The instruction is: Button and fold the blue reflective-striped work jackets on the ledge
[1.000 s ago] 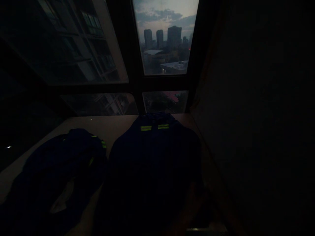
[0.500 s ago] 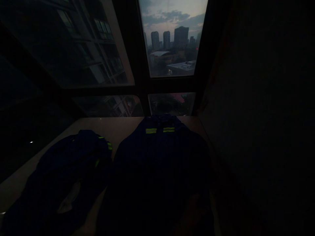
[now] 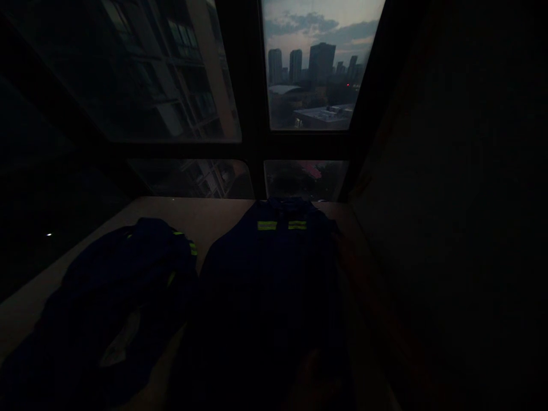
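Observation:
A dark blue jacket (image 3: 257, 262) with two yellow-green strips on its chest lies spread on a pale ledge, collar toward the window. Along its right edge, near the shoulder, my right hand (image 3: 346, 248) touches or nearly touches the cloth, the forearm reaching in from the lower right. Low in the view, a second hand, apparently my left hand (image 3: 311, 377), is over the jacket's lower part. Both are so dark that the fingers cannot be made out. To the left, another dark blue garment (image 3: 141, 257) with yellow-green strips lies crumpled.
The pale ledge (image 3: 205, 214) runs up to dark window frames (image 3: 252, 142). Beyond the glass are buildings and a dusky sky. A dark wall (image 3: 449, 200) closes off the right side. The lighting is very dim.
My right arm now reaches along the jacket's right edge, which lies further in than before. The hand low in the view is further left. The camera view has shifted slightly.

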The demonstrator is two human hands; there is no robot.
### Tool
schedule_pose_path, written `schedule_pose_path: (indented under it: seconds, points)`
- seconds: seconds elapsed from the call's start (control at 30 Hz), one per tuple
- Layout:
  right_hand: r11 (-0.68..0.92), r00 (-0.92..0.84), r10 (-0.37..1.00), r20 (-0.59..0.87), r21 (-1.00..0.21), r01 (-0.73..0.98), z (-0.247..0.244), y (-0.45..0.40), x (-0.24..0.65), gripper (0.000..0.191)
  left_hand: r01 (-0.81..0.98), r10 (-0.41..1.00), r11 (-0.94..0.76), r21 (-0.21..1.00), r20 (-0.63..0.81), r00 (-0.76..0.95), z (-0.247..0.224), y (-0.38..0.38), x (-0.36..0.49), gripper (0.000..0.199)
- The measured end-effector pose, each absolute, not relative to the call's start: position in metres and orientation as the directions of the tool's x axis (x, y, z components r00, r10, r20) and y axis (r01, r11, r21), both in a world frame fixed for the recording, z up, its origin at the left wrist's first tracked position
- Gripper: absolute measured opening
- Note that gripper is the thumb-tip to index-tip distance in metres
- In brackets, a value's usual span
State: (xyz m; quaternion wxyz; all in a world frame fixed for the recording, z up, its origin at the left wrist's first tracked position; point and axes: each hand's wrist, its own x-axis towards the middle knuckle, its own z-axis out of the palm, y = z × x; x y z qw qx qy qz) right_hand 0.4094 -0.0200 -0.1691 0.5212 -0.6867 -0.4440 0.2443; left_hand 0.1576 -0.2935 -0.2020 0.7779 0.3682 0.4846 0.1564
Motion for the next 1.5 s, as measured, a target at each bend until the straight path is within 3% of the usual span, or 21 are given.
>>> schedule_pose_path:
  seconds: [0.13, 0.27, 0.4, 0.53, 0.67, 0.83, 0.97, 1.07, 1.17, 1.27, 1.37, 1.5]
  points:
    - [-0.139, 0.466, 0.881, 0.085, -0.894, 0.426, -0.198, -0.025, 0.351, 0.047, 0.2, 0.669, 0.675, 0.71, -0.704, 0.24, -0.215, -0.297, 0.109, 0.088]
    - [-0.177, 0.342, 0.939, 0.031, -0.809, 0.56, -0.224, -0.017, 0.285, 0.039, 0.284, 0.69, 0.671, 0.685, -0.717, 0.1, -0.229, -0.295, 0.079, 0.093]
    - [-0.143, 0.224, 0.974, 0.019, -0.716, 0.684, -0.247, -0.026, 0.258, 0.032, 0.365, 0.718, 0.603, 0.71, -0.682, 0.14, -0.237, -0.294, 0.072, 0.093]
    - [-0.014, 0.098, 0.991, 0.093, -0.652, 0.758, -0.263, -0.047, 0.264, 0.044, 0.6, 0.782, 0.401, 0.692, -0.6, 0.169, -0.236, -0.298, 0.075, 0.077]
    - [0.126, -0.023, 0.984, 0.174, -0.605, 0.786, -0.274, -0.074, 0.277, 0.051, 0.667, 0.822, 0.305, 0.68, -0.542, 0.177, -0.232, -0.301, 0.085, 0.078]
    - [0.212, -0.084, 0.964, 0.253, -0.538, 0.816, -0.288, -0.103, 0.299, 0.051, 0.717, 0.709, 0.301, 0.628, -0.65, 0.272, -0.237, -0.304, 0.105, 0.078]
    - [0.236, -0.103, 0.948, 0.302, -0.449, 0.862, -0.301, -0.116, 0.326, 0.051, 0.688, 0.641, 0.308, 0.657, -0.677, 0.36, -0.241, -0.311, 0.124, 0.079]
    - [0.194, -0.065, 0.958, 0.279, -0.469, 0.862, -0.303, -0.12, 0.348, 0.05, 0.663, 0.666, 0.272, 0.698, -0.634, 0.394, -0.237, -0.313, 0.12, 0.07]
    - [0.136, -0.003, 0.973, 0.232, -0.559, 0.818, -0.293, -0.118, 0.367, 0.048, 0.628, 0.786, 0.179, 0.757, -0.494, 0.371, -0.229, -0.311, 0.088, 0.053]
    - [0.053, 0.083, 0.982, 0.17, -0.667, 0.743, -0.276, -0.113, 0.376, 0.047, 0.659, 0.912, 0.229, 0.716, -0.395, 0.112, -0.224, -0.307, 0.037, 0.05]
    - [-0.03, 0.19, 0.969, 0.156, -0.693, 0.72, -0.261, -0.117, 0.365, 0.046, 0.68, 0.918, 0.352, 0.643, -0.378, -0.118, -0.222, -0.306, -0.012, 0.053]
    - [-0.082, 0.297, 0.935, 0.192, -0.699, 0.711, -0.252, -0.168, 0.304, 0.046, 0.744, 0.912, 0.379, 0.55, -0.361, -0.197, -0.222, -0.311, -0.041, 0.047]
